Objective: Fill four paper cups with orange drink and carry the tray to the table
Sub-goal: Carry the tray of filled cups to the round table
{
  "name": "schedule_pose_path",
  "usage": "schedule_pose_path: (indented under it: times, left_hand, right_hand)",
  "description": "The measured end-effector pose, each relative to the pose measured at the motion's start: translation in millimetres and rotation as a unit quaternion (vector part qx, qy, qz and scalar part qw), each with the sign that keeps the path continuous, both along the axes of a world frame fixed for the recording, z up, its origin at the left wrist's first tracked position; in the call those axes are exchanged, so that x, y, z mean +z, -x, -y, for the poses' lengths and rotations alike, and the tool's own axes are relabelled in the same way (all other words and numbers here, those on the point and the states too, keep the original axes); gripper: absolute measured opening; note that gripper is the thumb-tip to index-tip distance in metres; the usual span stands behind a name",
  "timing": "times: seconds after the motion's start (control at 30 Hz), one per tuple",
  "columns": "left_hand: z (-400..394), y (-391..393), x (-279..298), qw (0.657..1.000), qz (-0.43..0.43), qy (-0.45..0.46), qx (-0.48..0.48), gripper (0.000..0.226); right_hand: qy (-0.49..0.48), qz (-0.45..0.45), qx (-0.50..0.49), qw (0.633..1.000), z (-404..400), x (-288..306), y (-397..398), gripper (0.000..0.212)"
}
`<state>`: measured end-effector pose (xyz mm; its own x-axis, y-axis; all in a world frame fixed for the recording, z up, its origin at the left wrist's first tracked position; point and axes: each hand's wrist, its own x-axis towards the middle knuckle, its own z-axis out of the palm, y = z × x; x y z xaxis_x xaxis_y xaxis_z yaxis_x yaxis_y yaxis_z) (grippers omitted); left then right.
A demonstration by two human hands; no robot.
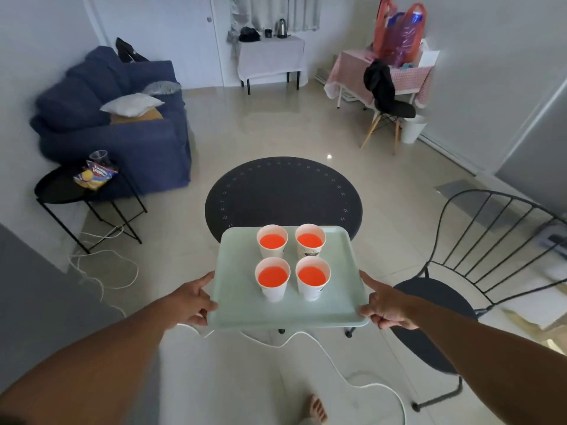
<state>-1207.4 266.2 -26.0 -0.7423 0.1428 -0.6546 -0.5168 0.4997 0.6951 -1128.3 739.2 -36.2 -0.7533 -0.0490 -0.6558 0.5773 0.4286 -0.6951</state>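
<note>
Both forearms reach out from me, my left hand (193,299) and right hand (388,308) clenched on the side rims of the pale green tray (233,271), held over the near edge of the round black table (283,191). Four paper cups (293,262) stand close together on it, all filled with orange drink. I judge the tray stiff but slick, the cups light and tippy, so I keep it level, gripped at the middle of each side

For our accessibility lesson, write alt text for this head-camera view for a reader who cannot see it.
Two hands, left hand and right hand, hold a pale green tray carrying four paper cups of orange drink, its far edge over a round black table. A black metal chair stands to the right and a white cable crosses the floor.
</note>
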Motion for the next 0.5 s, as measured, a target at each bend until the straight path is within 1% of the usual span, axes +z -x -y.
schedule_pose_path:
  times: [0.1,0.17,0.3,0.4,0.5]
  left_hand:
    - [-7,40,-12,1.000,0.013,0.000,0.020,0.100]
    - [-16,65,-15,1.000,0.009,0.008,0.025,0.099]
    - [-36,106,-17,0.999,0.005,0.008,0.037,0.094]
    - [-43,136,-23,0.999,0.001,0.018,0.042,0.094]
    - [-47,171,-31,0.998,-0.004,0.023,0.050,0.094]
  right_hand:
    - [0.007,0.009,0.003,1.000,-12,-9,40,0.116]
    - [0.001,0.015,0.016,1.000,-19,-13,67,0.117]
    - [0.005,0.003,0.020,1.000,-32,-16,122,0.116]
    - [-0.023,-0.006,0.038,0.999,-37,-16,158,0.115]
    - [-0.022,-0.021,0.048,0.998,-39,-18,195,0.109]
